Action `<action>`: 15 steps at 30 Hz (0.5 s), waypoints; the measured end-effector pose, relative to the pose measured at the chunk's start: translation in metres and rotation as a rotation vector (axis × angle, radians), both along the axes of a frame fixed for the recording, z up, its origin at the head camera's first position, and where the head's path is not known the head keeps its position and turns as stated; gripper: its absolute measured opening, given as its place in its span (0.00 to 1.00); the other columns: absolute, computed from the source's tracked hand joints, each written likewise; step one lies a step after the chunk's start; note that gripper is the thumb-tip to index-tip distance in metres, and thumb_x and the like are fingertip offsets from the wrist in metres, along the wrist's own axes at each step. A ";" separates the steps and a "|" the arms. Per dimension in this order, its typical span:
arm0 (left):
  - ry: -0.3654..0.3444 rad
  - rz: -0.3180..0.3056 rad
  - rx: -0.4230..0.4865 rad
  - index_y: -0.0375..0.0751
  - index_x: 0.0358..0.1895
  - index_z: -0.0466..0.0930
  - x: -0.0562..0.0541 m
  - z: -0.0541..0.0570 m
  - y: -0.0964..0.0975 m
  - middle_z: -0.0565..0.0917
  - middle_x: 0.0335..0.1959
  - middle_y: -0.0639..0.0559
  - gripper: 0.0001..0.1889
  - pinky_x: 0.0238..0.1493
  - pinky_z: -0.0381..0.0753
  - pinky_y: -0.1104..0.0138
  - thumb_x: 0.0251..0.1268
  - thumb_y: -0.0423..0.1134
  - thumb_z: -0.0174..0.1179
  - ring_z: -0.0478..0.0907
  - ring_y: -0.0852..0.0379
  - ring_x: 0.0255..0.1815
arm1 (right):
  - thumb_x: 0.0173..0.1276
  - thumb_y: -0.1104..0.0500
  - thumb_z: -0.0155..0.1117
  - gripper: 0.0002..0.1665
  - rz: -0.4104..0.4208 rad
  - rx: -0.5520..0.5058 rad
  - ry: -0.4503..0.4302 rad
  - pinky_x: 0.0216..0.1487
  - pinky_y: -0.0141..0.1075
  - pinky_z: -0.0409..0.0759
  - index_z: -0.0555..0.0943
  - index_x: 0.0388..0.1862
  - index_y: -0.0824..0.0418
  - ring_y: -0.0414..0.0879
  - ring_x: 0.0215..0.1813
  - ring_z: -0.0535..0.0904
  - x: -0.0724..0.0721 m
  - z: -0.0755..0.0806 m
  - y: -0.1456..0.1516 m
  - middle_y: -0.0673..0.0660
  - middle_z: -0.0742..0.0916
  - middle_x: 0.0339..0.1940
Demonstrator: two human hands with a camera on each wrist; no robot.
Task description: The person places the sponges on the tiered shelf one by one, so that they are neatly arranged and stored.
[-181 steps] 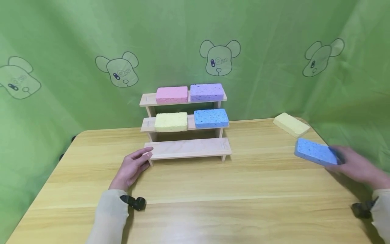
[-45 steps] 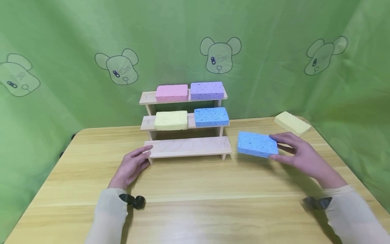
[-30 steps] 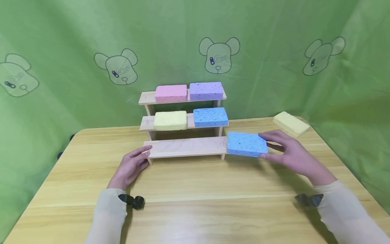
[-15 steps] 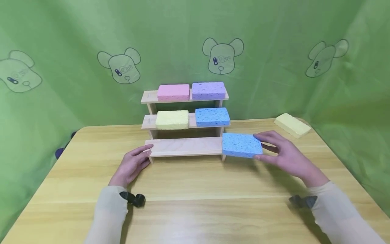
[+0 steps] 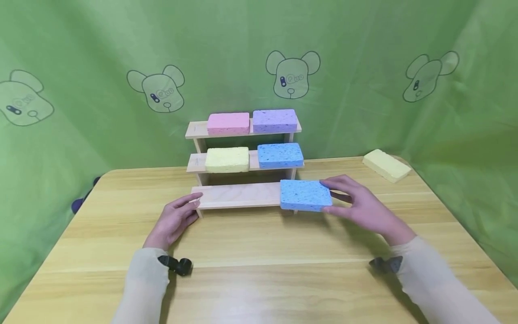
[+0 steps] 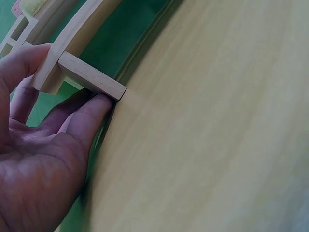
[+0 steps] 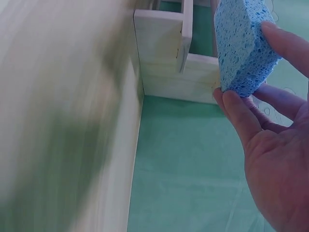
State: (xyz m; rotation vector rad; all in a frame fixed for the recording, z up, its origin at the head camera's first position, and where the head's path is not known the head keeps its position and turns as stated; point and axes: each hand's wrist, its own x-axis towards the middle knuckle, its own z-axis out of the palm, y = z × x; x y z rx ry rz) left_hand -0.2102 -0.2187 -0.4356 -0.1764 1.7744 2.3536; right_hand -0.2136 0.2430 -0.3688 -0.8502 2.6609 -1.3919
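From the head we look forward and down from above the near side of the bench (image 5: 275,252), far enough back to take in its far edge and the curtain (image 5: 226,40) behind. From the left wrist we look close and aslant past the left hand (image 5: 174,220) at the stand's (image 5: 238,195) left end; from the right, close and sideways, past the right hand (image 5: 360,204) at the blue sponge (image 5: 305,195). Each wrist view shares its hand with the head view.
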 end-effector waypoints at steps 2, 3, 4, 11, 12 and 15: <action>-0.001 0.002 0.001 0.38 0.60 0.80 0.000 0.000 0.000 0.65 0.70 0.41 0.17 0.60 0.77 0.61 0.69 0.32 0.60 0.78 0.55 0.55 | 0.63 0.60 0.73 0.38 0.007 0.007 0.000 0.65 0.46 0.69 0.70 0.69 0.68 0.63 0.65 0.71 -0.001 -0.001 -0.004 0.61 0.73 0.63; -0.001 0.003 0.002 0.39 0.60 0.80 0.000 0.000 0.000 0.65 0.70 0.41 0.17 0.60 0.77 0.61 0.69 0.32 0.60 0.78 0.55 0.55 | 0.63 0.60 0.73 0.38 0.009 0.014 0.003 0.66 0.47 0.69 0.70 0.69 0.68 0.62 0.65 0.71 -0.002 -0.001 -0.006 0.61 0.73 0.63; -0.002 0.003 0.002 0.39 0.59 0.80 0.000 0.001 0.000 0.65 0.70 0.41 0.17 0.60 0.76 0.61 0.69 0.32 0.60 0.78 0.55 0.55 | 0.63 0.59 0.73 0.38 0.011 0.022 0.005 0.66 0.47 0.69 0.70 0.69 0.67 0.62 0.65 0.71 -0.002 -0.002 -0.008 0.61 0.73 0.64; 0.006 0.006 -0.003 0.36 0.61 0.79 0.000 0.001 0.000 0.65 0.70 0.40 0.18 0.61 0.76 0.60 0.69 0.31 0.60 0.78 0.55 0.55 | 0.64 0.53 0.72 0.39 -0.008 0.079 0.037 0.69 0.55 0.66 0.70 0.70 0.63 0.59 0.67 0.69 -0.004 -0.004 -0.021 0.59 0.73 0.65; 0.007 0.007 -0.005 0.36 0.61 0.78 0.000 0.000 0.000 0.65 0.70 0.40 0.18 0.60 0.76 0.60 0.69 0.31 0.60 0.78 0.55 0.55 | 0.64 0.53 0.72 0.39 -0.008 0.080 0.040 0.69 0.55 0.65 0.71 0.70 0.63 0.59 0.67 0.69 -0.004 -0.004 -0.023 0.59 0.74 0.65; 0.011 0.004 -0.013 0.35 0.62 0.77 0.000 0.000 -0.001 0.65 0.69 0.39 0.19 0.60 0.76 0.61 0.69 0.31 0.59 0.78 0.55 0.54 | 0.64 0.52 0.72 0.39 0.006 0.078 0.043 0.69 0.56 0.65 0.70 0.70 0.63 0.59 0.66 0.69 -0.005 -0.003 -0.029 0.58 0.73 0.65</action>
